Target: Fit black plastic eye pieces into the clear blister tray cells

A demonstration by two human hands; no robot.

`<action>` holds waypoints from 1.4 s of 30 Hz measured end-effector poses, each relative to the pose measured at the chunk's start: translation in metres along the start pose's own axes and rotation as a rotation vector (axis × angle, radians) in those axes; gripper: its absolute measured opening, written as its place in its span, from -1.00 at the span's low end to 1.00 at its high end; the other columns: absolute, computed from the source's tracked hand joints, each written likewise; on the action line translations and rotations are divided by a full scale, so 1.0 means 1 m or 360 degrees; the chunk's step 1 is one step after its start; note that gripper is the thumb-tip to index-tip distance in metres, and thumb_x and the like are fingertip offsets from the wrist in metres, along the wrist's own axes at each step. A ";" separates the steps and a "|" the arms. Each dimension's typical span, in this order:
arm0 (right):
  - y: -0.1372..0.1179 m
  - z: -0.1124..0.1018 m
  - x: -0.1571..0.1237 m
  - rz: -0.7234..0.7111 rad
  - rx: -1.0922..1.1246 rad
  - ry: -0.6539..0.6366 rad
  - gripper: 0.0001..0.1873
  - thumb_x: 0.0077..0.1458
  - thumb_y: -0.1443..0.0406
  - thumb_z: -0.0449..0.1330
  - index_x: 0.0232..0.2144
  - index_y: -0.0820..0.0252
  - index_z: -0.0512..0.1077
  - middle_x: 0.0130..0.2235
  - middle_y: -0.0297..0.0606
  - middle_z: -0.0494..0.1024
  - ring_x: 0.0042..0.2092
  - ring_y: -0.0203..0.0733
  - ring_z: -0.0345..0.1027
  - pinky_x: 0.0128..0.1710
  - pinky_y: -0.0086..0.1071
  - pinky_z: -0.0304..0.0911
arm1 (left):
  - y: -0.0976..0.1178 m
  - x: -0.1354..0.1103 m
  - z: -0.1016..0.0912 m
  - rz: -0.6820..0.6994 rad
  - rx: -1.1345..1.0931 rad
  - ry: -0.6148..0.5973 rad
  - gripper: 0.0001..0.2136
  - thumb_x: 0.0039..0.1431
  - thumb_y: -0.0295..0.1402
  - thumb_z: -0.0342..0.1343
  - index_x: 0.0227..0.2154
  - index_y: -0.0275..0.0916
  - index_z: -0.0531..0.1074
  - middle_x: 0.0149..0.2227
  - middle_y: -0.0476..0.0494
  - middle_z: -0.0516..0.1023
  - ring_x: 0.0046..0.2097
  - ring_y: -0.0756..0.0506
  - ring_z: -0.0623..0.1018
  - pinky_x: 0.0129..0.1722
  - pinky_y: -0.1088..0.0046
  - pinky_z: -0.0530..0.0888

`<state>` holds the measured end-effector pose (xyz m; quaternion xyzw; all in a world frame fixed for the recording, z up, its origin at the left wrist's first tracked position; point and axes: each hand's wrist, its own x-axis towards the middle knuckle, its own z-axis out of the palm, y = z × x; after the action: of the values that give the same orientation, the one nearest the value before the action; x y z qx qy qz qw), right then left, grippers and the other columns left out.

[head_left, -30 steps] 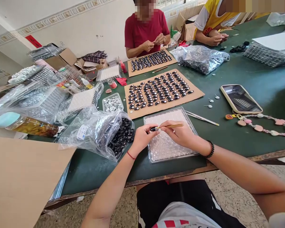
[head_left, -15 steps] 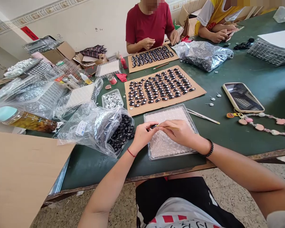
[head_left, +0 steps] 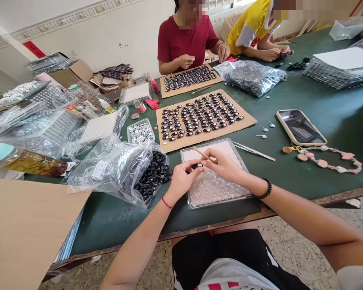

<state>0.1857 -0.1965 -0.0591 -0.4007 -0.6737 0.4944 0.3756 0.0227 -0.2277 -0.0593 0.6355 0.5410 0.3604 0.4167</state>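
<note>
Between the fingertips of my left hand (head_left: 183, 177) is a small black piece (head_left: 196, 166) with a pale spot on it. My right hand (head_left: 225, 167) pinches a thin brown stick (head_left: 204, 154), tilted up to the left, its fingertips close beside the black piece. Both hands are over a clear plastic tray (head_left: 220, 199) of round pockets. Left of them, a clear bag (head_left: 117, 169) spills similar black pieces (head_left: 153, 173). Beyond the tray, a cardboard sheet (head_left: 251, 121) carries rows of black pieces with pale ovals.
A tub of small silvery discs (head_left: 140, 132) stands behind the bag. Tweezers (head_left: 254, 151), a phone (head_left: 301, 128) and a beaded strap (head_left: 323, 163) lie right. Bottle (head_left: 33, 161), plastic packs and boxes crowd the left. Two people sit opposite, one behind another cardboard sheet (head_left: 166, 93).
My right hand has turned the stick, which now points up to the left instead of lying across the hand. The black piece stays in my left fingers. The view has shifted slightly.
</note>
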 end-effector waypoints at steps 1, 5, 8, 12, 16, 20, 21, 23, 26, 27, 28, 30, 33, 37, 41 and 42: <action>-0.001 0.002 -0.001 0.0006 -0.0041 -0.0018 -0.87 0.01 0.27 0.10 -0.41 0.25 0.29 -0.37 -0.30 0.37 -0.32 -0.30 0.25 -0.35 -0.44 0.18 | -0.001 0.000 -0.001 0.0025 0.0025 0.0003 -0.71 -0.04 -0.21 0.13 -0.26 -0.23 0.48 -0.50 -0.03 0.49 -0.61 0.08 0.24 -0.56 0.55 0.23; -0.004 0.003 -0.002 0.0023 -0.0132 -0.0189 -0.90 -0.04 0.34 0.12 -0.39 0.25 0.32 -0.35 -0.31 0.39 -0.30 -0.30 0.26 -0.34 -0.45 0.17 | -0.001 -0.004 -0.001 0.0125 0.0102 -0.0017 -0.77 -0.05 -0.28 0.14 -0.29 -0.19 0.49 -0.34 -0.06 0.52 -0.54 0.06 0.30 -0.47 0.53 0.28; -0.009 -0.008 0.008 -0.0039 -0.0139 -0.0414 -0.85 -0.06 0.36 0.14 -0.33 0.24 0.36 -0.34 -0.32 0.42 -0.30 -0.31 0.28 -0.36 -0.47 0.17 | 0.002 -0.006 -0.001 0.0069 -0.0056 -0.0008 -0.73 -0.10 -0.33 0.19 -0.25 -0.18 0.46 -0.37 -0.06 0.51 -0.53 0.06 0.31 -0.47 0.54 0.28; -0.019 -0.037 0.062 -0.0082 -0.0487 -0.0294 -0.90 -0.06 0.35 0.16 -0.39 0.22 0.43 -0.44 -0.34 0.45 -0.44 -0.34 0.25 -0.42 -0.43 0.15 | 0.004 -0.002 -0.011 -0.0275 -0.0830 0.0211 -0.71 -0.08 -0.35 0.18 -0.23 -0.22 0.36 -0.61 0.07 0.30 -0.62 0.13 0.20 -0.64 0.64 0.13; -0.014 -0.065 0.164 -0.0241 -0.0906 0.0096 -0.90 -0.09 0.37 0.19 -0.42 0.22 0.46 -0.38 -0.31 0.47 -0.35 -0.28 0.29 -0.32 -0.40 0.18 | 0.003 0.005 -0.029 -0.0564 -0.1656 0.0502 -0.85 -0.01 -0.40 0.12 -0.37 -0.26 0.28 -0.63 0.14 0.09 -0.67 0.18 0.05 -0.70 0.66 0.00; 0.014 -0.073 0.271 -0.0053 -0.1191 0.0248 -0.83 -0.08 0.39 0.17 -0.36 0.25 0.47 -0.39 -0.29 0.47 -0.36 -0.28 0.30 -0.33 -0.45 0.20 | -0.001 0.007 -0.036 -0.0761 -0.1960 0.0587 -0.89 0.00 -0.47 0.08 -0.39 -0.28 0.26 -0.59 0.10 0.13 -0.64 0.17 0.12 -0.69 0.66 0.05; 0.022 -0.072 0.292 -0.0034 -0.1218 0.0243 -0.83 -0.08 0.41 0.16 -0.35 0.26 0.48 -0.39 -0.27 0.47 -0.35 -0.27 0.30 -0.32 -0.45 0.21 | -0.002 0.007 -0.036 -0.0797 -0.1971 0.0579 -0.90 0.01 -0.47 0.07 -0.39 -0.28 0.26 -0.58 0.09 0.14 -0.63 0.17 0.13 -0.69 0.66 0.05; 0.040 -0.068 0.327 -0.0004 -0.1260 0.0226 -0.83 -0.08 0.42 0.14 -0.35 0.29 0.48 -0.38 -0.23 0.47 -0.33 -0.23 0.31 -0.31 -0.45 0.22 | -0.004 0.006 -0.035 -0.0862 -0.1975 0.0552 -0.90 0.01 -0.48 0.06 -0.37 -0.28 0.27 -0.56 0.07 0.17 -0.62 0.16 0.15 -0.69 0.65 0.05; 0.062 -0.062 0.358 0.0057 -0.1311 0.0184 -0.83 -0.08 0.46 0.12 -0.39 0.32 0.48 -0.38 -0.17 0.47 -0.33 -0.19 0.32 -0.31 -0.43 0.23 | -0.006 0.007 -0.033 -0.0944 -0.1973 0.0544 -0.90 0.01 -0.48 0.05 -0.36 -0.29 0.29 -0.55 0.06 0.18 -0.60 0.15 0.16 -0.67 0.65 0.05; 0.068 -0.060 0.365 0.0081 -0.1329 0.0162 -0.83 -0.08 0.47 0.12 -0.40 0.32 0.48 -0.39 -0.16 0.47 -0.34 -0.19 0.32 -0.31 -0.42 0.24 | -0.006 0.007 -0.033 -0.0959 -0.1967 0.0549 -0.90 0.00 -0.48 0.05 -0.36 -0.29 0.29 -0.55 0.05 0.18 -0.59 0.15 0.17 -0.67 0.65 0.05; 0.073 -0.059 0.369 0.0104 -0.1345 0.0137 -0.84 -0.09 0.47 0.12 -0.42 0.32 0.49 -0.40 -0.16 0.47 -0.36 -0.20 0.31 -0.31 -0.42 0.24 | -0.006 0.008 -0.034 -0.0972 -0.1956 0.0553 -0.90 0.00 -0.47 0.05 -0.37 -0.30 0.30 -0.55 0.05 0.19 -0.59 0.15 0.17 -0.66 0.64 0.05; 0.078 -0.057 0.375 0.0142 -0.1371 0.0099 -0.86 -0.08 0.46 0.13 -0.45 0.31 0.49 -0.43 -0.16 0.47 -0.40 -0.21 0.30 -0.32 -0.42 0.24 | -0.005 0.009 -0.034 -0.0976 -0.1915 0.0560 -0.89 -0.01 -0.47 0.05 -0.37 -0.29 0.31 -0.54 0.04 0.20 -0.57 0.14 0.19 -0.64 0.63 0.07; 0.073 -0.057 0.374 0.0146 -0.1398 0.0121 -0.86 -0.06 0.41 0.13 -0.43 0.31 0.49 -0.43 -0.16 0.47 -0.42 -0.22 0.28 -0.33 -0.42 0.22 | -0.006 0.010 -0.034 -0.0953 -0.1797 0.0583 -0.88 -0.05 -0.46 0.08 -0.37 -0.29 0.32 -0.52 0.03 0.24 -0.51 0.11 0.25 -0.57 0.62 0.16; 0.040 -0.067 0.341 -0.0026 -0.1436 0.0329 -0.74 0.08 0.31 0.01 -0.29 0.30 0.46 -0.36 -0.17 0.45 -0.38 -0.23 0.25 -0.35 -0.42 0.15 | -0.016 0.015 -0.038 -0.0755 -0.1382 0.0646 -0.88 -0.06 -0.43 0.09 -0.39 -0.27 0.35 -0.47 0.01 0.30 -0.43 0.08 0.30 -0.44 0.59 0.23; 0.008 -0.096 0.243 -0.0243 -0.1487 0.0381 -0.65 0.11 0.18 -0.03 -0.44 0.30 0.44 -0.51 -0.27 0.38 -0.47 -0.29 0.17 -0.45 -0.45 0.02 | -0.027 0.022 -0.049 -0.0377 -0.0614 0.0686 -0.88 -0.04 -0.39 0.07 -0.37 -0.24 0.37 -0.31 -0.07 0.41 -0.24 -0.03 0.37 -0.20 0.47 0.25; 0.005 -0.105 0.208 -0.0296 -0.1486 0.0341 -0.65 0.10 0.18 -0.04 -0.48 0.29 0.43 -0.53 -0.29 0.36 -0.49 -0.31 0.15 -0.48 -0.46 -0.02 | -0.028 0.024 -0.051 -0.0283 -0.0351 0.0697 -0.87 -0.04 -0.39 0.07 -0.36 -0.22 0.38 -0.27 -0.09 0.42 -0.18 -0.07 0.37 -0.13 0.40 0.23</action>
<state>0.1983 0.0324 -0.0171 -0.5131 -0.8141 0.0596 0.2655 -0.0309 -0.1953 -0.0646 0.4430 0.6295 0.5082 0.3863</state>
